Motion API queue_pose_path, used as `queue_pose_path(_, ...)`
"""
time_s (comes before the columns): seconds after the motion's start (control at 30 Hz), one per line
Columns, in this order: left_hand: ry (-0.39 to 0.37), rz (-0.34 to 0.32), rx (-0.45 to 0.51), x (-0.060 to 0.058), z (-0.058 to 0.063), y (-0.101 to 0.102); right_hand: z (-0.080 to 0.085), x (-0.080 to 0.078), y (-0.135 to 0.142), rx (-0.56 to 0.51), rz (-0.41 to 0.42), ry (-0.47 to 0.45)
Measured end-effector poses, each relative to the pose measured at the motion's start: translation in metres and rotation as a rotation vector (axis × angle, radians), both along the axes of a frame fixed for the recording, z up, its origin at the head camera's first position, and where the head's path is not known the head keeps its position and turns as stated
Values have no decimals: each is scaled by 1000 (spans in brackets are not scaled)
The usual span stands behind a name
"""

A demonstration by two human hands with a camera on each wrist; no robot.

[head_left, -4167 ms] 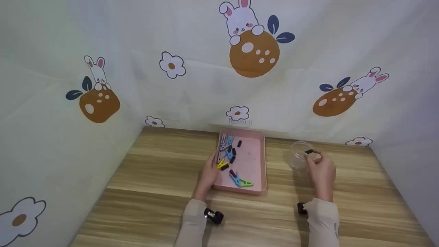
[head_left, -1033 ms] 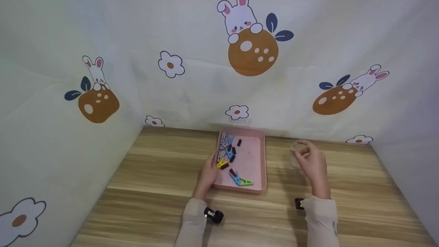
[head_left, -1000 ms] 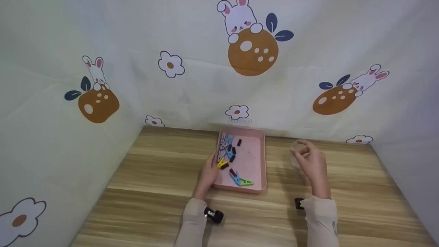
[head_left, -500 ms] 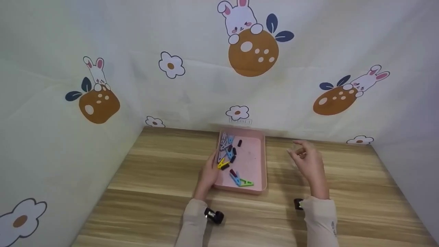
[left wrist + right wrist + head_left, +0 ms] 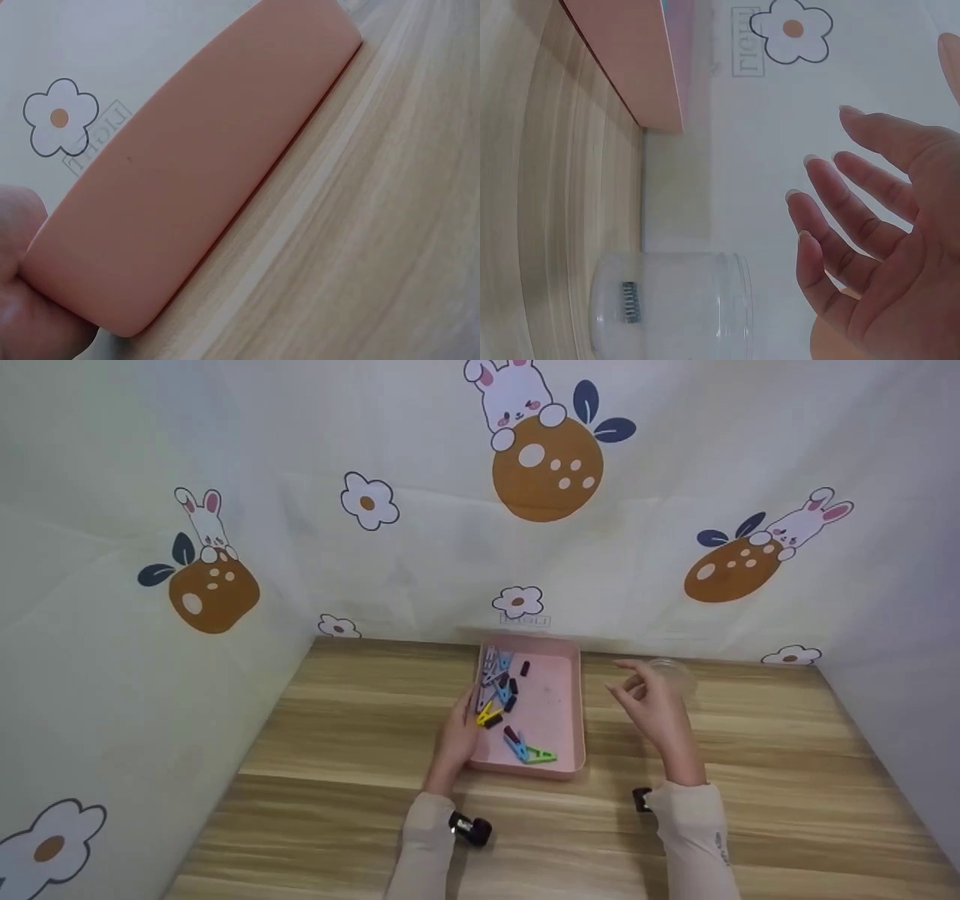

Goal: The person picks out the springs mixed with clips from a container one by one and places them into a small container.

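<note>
My left hand [image 5: 455, 735] grips the left side wall of a pink tray [image 5: 551, 720]; in the left wrist view its thumb and fingers [image 5: 45, 330] close on the tray's corner. Inside lie grey and blue clothespins [image 5: 504, 694] along the left, a yellow clothespin [image 5: 487, 714], a blue and a green clothespin [image 5: 541, 755] at the front, and several small black pieces [image 5: 525, 668]. Between tray and clear plastic jar [image 5: 682, 300] my right hand [image 5: 651, 705] hovers, fingers loosely bent, holding nothing. A small dark ribbed piece [image 5: 631, 302] sits inside the jar.
The wooden table [image 5: 337, 795] meets a patterned cloth backdrop [image 5: 420, 562] behind the tray, with cloth sides to left and right. In the head view the right hand partly covers the jar.
About four seconds ago my right hand pinched a small black piece at the jar's mouth. It now holds nothing and has moved left toward the tray. My left hand stays on the tray.
</note>
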State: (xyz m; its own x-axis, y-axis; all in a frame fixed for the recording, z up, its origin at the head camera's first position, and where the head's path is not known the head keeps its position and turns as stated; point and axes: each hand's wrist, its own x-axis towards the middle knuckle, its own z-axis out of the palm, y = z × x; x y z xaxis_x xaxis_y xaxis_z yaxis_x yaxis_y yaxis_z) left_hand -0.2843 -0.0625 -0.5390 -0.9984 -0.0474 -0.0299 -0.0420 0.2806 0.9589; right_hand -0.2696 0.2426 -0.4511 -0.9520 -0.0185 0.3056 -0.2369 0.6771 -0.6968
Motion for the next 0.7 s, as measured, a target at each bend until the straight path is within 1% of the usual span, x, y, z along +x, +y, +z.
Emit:
queue_pose_path(0.33, -23, 9, -15, 0, -1, 0, -1, -8, -10, 29, 81, -36)
queue_pose_path(0.47, -39, 11, -15, 0, 0, 0, -3, -11, -16, 42, 131, -31)
queue_pose_path(0.6, -16, 11, -18, 2, 0, 0, -5, -13, -24, 63, 197, -13)
queue_pose_path(0.7, 19, 9, -28, 2, 0, 0, -5, -14, -32, 75, 239, -42)
